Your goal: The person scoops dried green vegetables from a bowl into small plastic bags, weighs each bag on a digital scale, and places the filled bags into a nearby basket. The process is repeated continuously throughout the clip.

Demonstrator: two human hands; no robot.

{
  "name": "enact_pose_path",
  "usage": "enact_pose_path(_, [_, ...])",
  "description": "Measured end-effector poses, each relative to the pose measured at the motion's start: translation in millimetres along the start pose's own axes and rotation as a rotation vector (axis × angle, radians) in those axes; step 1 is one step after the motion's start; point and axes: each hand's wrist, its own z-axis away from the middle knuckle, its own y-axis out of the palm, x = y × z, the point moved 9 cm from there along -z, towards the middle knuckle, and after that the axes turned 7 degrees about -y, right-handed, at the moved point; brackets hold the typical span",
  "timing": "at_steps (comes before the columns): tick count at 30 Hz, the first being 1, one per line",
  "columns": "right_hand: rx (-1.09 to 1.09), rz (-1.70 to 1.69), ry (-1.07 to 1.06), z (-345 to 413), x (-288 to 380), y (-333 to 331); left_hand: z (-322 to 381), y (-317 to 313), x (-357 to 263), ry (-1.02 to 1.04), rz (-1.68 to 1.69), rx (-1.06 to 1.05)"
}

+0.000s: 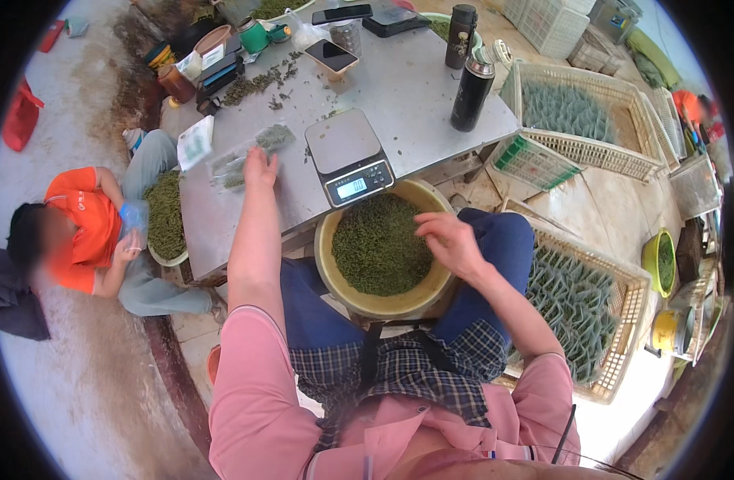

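Note:
My left hand reaches over the metal table, at clear plastic bags holding green plant material; one bag lies just beyond its fingertips, another beside the palm. Whether the fingers grip a bag I cannot tell. My right hand, fingers loosely bent, hovers over the right rim of a yellow round tub between my knees. Small green plant pieces fill much of the tub. A digital scale with an empty plate and a lit display stands at the table's near edge, between my hands.
The metal table also bears a black flask, a phone and loose plant bits. Plastic crates of filled bags stand at right. A person in an orange shirt sits at left, holding a clear bag beside another plant-filled tub.

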Motion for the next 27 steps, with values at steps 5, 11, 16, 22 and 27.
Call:
enact_pose_path(5, [0.395, -0.012, 0.327, 39.9, -78.6, 132.8, 43.3, 63.8, -31.2, 0.228, -0.139, 0.319])
enact_pose_path(11, [0.965, 0.383, 0.626, 148.3, -153.3, 254.5, 152.7, 119.0, 5.0, 0.610, -0.702, 0.515])
enact_pose_path(16, [0.816, 0.327, 0.561, 158.5, -145.5, 283.3, 195.8, 104.9, 71.3, 0.666, -0.817, 0.682])
enact_pose_path(22, [0.770, 0.340, 0.596, 166.3, -166.3, 282.7, 239.8, 66.0, 73.1, 0.765, -0.864, 0.551])
enact_pose_path(27, [0.563, 0.143, 0.518, 126.8, -157.7, 261.0, 225.1, -29.6, 123.6, 0.199, -0.746, 0.444])
